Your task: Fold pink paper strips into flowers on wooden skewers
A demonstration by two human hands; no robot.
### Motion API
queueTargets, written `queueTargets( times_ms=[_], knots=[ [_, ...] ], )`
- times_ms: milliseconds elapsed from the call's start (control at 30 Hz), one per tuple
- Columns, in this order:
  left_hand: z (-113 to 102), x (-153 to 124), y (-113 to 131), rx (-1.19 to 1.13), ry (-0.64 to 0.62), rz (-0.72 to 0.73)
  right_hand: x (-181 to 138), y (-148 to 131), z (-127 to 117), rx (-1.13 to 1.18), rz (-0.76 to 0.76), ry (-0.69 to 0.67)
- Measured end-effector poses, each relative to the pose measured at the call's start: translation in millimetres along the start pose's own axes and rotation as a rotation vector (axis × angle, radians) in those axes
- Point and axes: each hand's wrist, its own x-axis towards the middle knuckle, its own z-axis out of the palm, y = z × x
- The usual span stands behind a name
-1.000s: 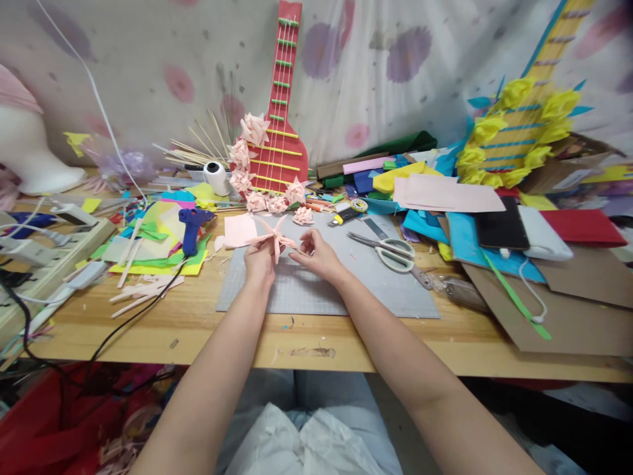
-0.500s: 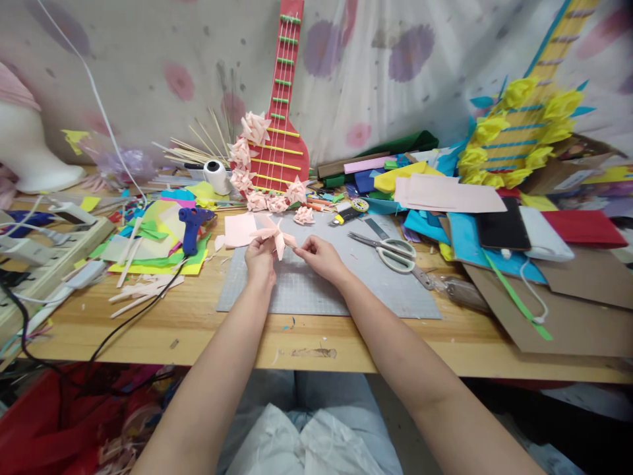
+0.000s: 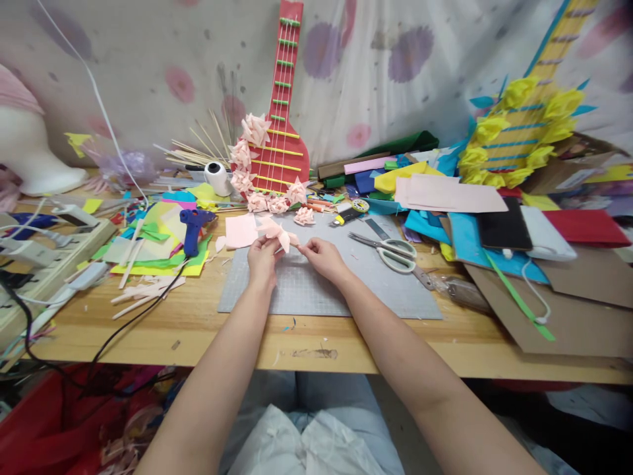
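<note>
Between my hands, above the grey cutting mat (image 3: 316, 290), is a pale pink paper flower (image 3: 278, 232) with pointed petals. My left hand (image 3: 263, 262) is closed on its left underside. The fingertips of my right hand (image 3: 322, 256) pinch its right edge, at a petal or a small stick; which one I cannot tell. Just behind lie pink paper squares (image 3: 240, 231) and a finished pink paper flower (image 3: 303, 216). A red paper-covered lute shape (image 3: 291, 150), edged with pink paper flowers, leans upright against the curtain.
Scissors (image 3: 395, 256) and a utility knife (image 3: 350, 212) lie right of my hands. A blue glue gun (image 3: 194, 231) stands on coloured paper at left, its black cord crossing the table. Cardboard (image 3: 548, 316) and a phone (image 3: 504, 225) are at right, a power strip (image 3: 74, 254) far left.
The paper flower has turned in my fingers, so its petals now face a different way. Both hands stay in nearly the same place, still holding it.
</note>
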Motion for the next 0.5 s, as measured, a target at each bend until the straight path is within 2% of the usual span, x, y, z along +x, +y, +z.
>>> queueTargets(
  times_ms=[267, 500],
  knots=[
    [1.9, -0.9, 1.3, 0.012, 0.092, -0.018, -0.6, -0.2, -1.3, 0.108, -0.028, -0.056],
    [1.8, -2.1, -0.8, 0.03, 0.057, 0.027, -0.1, 1.8, -1.3, 0.088, -0.06, -0.024]
  ],
)
